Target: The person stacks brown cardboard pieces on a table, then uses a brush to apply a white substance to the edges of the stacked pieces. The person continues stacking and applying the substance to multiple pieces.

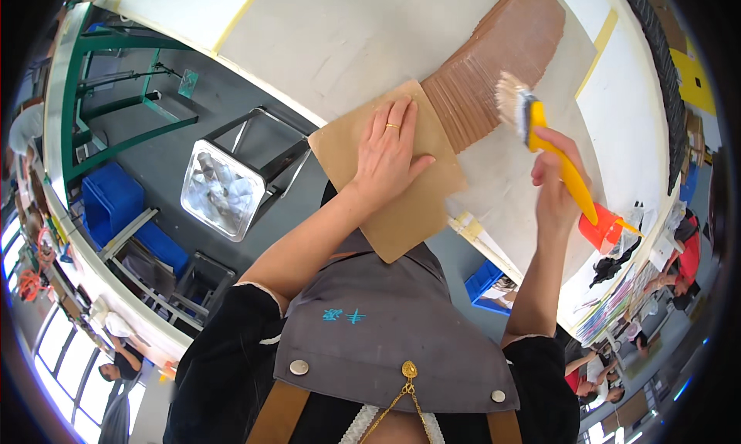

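My left hand point(386, 160) lies flat, fingers stretched out, on a tan board point(409, 220) with rounded corners at the table's near edge. Beyond the board, a fanned row of thin brown overlapping pieces point(513, 47) spreads to the upper right; the board's far edge meets or covers its near end. My right hand point(557, 170) is closed around the yellow handle of a flat paintbrush point(580, 193). Its pale bristles point up and left, over or beside the right edge of the brown pieces. Whether they touch cannot be made out.
An orange-red cup point(599, 229) stands on the worktable point(332, 35) right of my right wrist. A metal-topped stool point(222, 189) is on the floor at left, near blue bins point(112, 197) and a green frame point(73, 97). Other people work at the far left and right.
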`<state>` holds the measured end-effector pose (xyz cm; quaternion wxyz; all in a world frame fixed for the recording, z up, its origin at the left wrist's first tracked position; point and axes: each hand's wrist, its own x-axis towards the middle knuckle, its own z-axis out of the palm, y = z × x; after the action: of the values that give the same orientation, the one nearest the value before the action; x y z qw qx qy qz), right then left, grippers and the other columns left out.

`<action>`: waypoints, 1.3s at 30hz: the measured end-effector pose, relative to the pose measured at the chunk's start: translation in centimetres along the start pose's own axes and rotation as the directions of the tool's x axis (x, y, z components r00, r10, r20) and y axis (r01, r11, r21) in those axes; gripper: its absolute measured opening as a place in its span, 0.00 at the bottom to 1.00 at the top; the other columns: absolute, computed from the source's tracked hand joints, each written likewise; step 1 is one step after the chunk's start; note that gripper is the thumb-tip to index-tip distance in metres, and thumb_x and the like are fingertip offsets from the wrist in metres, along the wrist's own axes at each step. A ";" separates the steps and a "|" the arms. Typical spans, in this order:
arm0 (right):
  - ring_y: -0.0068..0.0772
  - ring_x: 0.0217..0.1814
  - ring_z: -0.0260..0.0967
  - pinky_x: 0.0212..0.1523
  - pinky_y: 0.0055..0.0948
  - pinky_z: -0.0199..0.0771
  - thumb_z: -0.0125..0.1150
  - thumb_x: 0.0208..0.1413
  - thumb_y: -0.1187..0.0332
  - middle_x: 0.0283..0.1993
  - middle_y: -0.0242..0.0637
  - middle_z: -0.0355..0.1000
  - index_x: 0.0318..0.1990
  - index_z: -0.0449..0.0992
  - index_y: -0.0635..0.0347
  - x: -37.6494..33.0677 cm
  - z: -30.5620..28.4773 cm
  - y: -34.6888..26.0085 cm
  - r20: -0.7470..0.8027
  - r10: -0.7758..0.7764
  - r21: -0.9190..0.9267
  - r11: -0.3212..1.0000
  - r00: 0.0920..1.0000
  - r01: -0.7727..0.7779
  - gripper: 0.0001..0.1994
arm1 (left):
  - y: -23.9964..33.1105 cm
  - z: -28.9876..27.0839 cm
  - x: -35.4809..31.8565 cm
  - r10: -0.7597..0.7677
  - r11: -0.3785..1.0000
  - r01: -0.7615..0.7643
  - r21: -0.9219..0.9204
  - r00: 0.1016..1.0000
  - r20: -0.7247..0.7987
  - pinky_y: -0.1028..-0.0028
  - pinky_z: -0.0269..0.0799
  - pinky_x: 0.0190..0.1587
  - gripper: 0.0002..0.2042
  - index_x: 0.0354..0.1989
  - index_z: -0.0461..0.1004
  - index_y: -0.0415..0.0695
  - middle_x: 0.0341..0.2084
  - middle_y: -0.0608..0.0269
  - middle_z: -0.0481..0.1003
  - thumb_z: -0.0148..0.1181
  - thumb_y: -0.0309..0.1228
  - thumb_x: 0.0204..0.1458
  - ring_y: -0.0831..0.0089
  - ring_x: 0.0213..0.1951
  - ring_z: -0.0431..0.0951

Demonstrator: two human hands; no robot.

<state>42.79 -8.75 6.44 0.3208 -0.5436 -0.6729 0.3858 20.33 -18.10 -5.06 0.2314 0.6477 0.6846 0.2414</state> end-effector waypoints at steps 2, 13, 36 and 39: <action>0.14 0.25 0.63 0.26 0.18 0.62 0.65 0.63 0.67 0.29 0.28 0.74 0.45 0.80 0.60 0.5 1.7 0.0 0.068 -0.050 -0.147 0.987 0.996 0.060 0.08 | 0.3 0.0 -0.1 -0.021 1.000 0.021 0.003 1.000 0.009 0.53 0.55 0.69 0.45 0.69 0.58 0.33 0.69 0.48 0.57 0.74 0.41 0.44 0.47 0.71 0.55; 0.37 0.27 0.73 0.25 0.37 0.69 0.62 0.62 0.62 0.22 0.34 0.72 0.38 0.79 0.51 5.1 7.1 -0.1 0.309 -0.374 -0.577 0.657 0.874 0.485 0.06 | 1.2 0.7 -0.1 -0.090 0.995 0.089 -0.042 0.996 -0.020 0.49 0.46 0.74 0.48 0.70 0.55 0.32 0.70 0.48 0.55 0.76 0.36 0.41 0.48 0.73 0.51; 0.26 0.28 0.76 0.31 0.25 0.73 0.67 0.60 0.68 0.32 0.35 0.80 0.44 0.82 0.58 7.2 7.1 0.4 0.304 -0.282 -0.364 0.848 0.910 0.384 0.07 | 0.7 0.7 0.0 -0.109 0.988 0.108 -0.111 0.994 -0.004 0.52 0.48 0.74 0.50 0.71 0.52 0.29 0.73 0.41 0.50 0.76 0.36 0.42 0.46 0.74 0.49; 0.25 0.30 0.76 0.33 0.24 0.74 0.67 0.60 0.71 0.35 0.35 0.80 0.44 0.81 0.61 5.3 6.5 1.3 0.176 -0.282 -0.199 0.928 0.943 0.315 0.07 | 0.7 0.5 -0.2 -0.100 0.988 0.099 -0.115 0.995 -0.004 0.52 0.47 0.74 0.50 0.71 0.52 0.29 0.73 0.41 0.50 0.76 0.37 0.43 0.46 0.75 0.48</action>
<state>36.78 -4.53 2.15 0.2628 -0.4379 -0.8086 0.2920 21.25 -18.25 -5.01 0.2766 0.5970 0.7024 0.2714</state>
